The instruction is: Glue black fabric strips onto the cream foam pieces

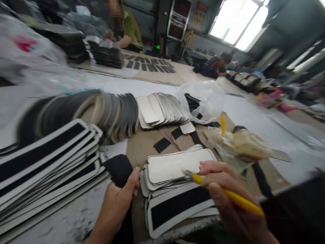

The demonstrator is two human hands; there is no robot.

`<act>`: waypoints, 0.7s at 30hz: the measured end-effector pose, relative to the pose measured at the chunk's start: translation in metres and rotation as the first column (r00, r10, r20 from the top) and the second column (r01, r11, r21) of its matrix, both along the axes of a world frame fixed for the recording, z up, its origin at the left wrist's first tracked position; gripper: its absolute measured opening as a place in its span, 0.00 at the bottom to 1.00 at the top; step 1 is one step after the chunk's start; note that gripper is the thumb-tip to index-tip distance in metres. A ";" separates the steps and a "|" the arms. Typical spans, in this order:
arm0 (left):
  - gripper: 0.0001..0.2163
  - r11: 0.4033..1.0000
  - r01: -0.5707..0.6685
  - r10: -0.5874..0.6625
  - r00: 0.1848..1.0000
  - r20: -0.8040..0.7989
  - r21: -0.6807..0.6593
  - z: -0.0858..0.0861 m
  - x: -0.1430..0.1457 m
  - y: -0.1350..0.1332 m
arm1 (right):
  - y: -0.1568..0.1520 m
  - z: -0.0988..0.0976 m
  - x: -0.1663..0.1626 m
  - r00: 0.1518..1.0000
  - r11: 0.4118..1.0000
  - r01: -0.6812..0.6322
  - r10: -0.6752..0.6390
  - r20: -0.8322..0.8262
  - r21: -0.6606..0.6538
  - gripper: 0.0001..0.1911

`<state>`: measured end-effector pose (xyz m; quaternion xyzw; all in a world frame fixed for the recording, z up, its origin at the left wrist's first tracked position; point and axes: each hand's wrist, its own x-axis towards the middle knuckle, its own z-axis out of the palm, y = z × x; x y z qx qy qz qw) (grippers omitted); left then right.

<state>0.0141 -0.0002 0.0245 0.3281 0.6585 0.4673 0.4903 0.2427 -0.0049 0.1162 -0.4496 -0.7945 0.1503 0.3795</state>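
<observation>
My right hand [228, 189] is closed round a yellow-handled brush [238, 201]. The brush tip meets or hovers just over the top white panel [175, 164] of a stack in front of me; I cannot tell which. My left hand [118, 200] pinches a black fabric piece [118, 169] between thumb and fingers, left of that stack. Nearer the table edge, a second stack of white-edged panels with black strips [180, 206] lies partly behind my right hand. Small black fabric pieces [162, 145] lie beyond the white panels.
Long black-and-white panels [50, 152] are piled at left, with curved grey pieces [101, 108] behind. White panels [162, 108] lean in a row near a plastic bag [205, 98]. A glue-smeared container [241, 144] holding another yellow-handled tool stands at right. Two people work farther back.
</observation>
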 end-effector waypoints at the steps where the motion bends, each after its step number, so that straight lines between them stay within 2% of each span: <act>1: 0.17 1.000 -0.002 0.000 0.998 0.070 0.021 0.004 -0.003 -0.003 | 0.005 0.002 -0.002 1.000 1.000 0.022 -0.022 -0.017 -0.011 0.09; 3: 0.16 0.999 0.034 -0.042 0.976 0.212 0.043 0.016 -0.008 -0.010 | 0.020 0.002 -0.010 0.998 0.997 0.026 -0.030 -0.054 -0.072 0.10; 5: 0.15 0.993 0.103 -0.118 0.942 0.316 0.063 0.029 -0.011 -0.017 | 0.034 -0.001 -0.025 0.995 0.980 -0.058 0.042 -0.089 -0.188 0.11; 7: 0.14 0.982 0.170 -0.189 0.905 0.381 0.084 0.040 -0.009 -0.023 | 0.042 -0.005 -0.047 0.981 0.927 -0.166 0.119 -0.156 -0.336 0.12; 9: 0.14 0.971 0.220 -0.237 0.882 0.408 0.090 0.047 -0.005 -0.029 | 0.042 -0.008 -0.069 0.948 0.813 -0.282 0.154 -0.279 -0.510 0.11; 11: 0.16 0.958 0.271 -0.287 0.870 0.401 0.097 0.050 -0.001 -0.032 | 0.039 -0.011 -0.086 0.898 0.642 -0.395 0.121 -0.422 -0.657 0.13; 12: 0.17 0.949 0.299 -0.315 0.866 0.389 0.102 0.051 0.001 -0.033 | 0.036 -0.011 -0.091 0.875 0.553 -0.438 0.084 -0.477 -0.708 0.14; 13: 0.18 0.940 0.322 -0.339 0.862 0.377 0.109 0.051 0.003 -0.034 | 0.033 -0.012 -0.094 0.858 0.489 -0.466 0.047 -0.511 -0.737 0.15; 14: 0.19 0.935 0.335 -0.353 0.860 0.369 0.116 0.051 0.005 -0.035 | 0.030 -0.012 -0.094 0.848 0.457 -0.479 0.021 -0.529 -0.749 0.16; 15: 0.20 0.934 0.337 -0.356 0.859 0.368 0.118 0.051 0.007 -0.035 | 0.028 -0.012 -0.092 0.845 0.458 -0.479 0.011 -0.534 -0.749 0.16; 16: 0.20 0.936 0.332 -0.351 0.859 0.373 0.116 0.051 0.009 -0.036 | 0.026 -0.013 -0.089 0.848 0.486 -0.469 0.015 -0.529 -0.737 0.15; 20: 0.17 0.946 0.302 -0.323 0.863 0.389 0.116 0.053 0.014 -0.037 | 0.023 -0.017 -0.073 0.920 0.710 -0.306 0.050 -0.388 -0.634 0.12; 21: 0.16 0.949 0.292 -0.315 0.871 0.378 0.119 0.054 0.015 -0.038 | 0.023 -0.019 -0.070 0.932 0.743 -0.275 0.052 -0.358 -0.610 0.11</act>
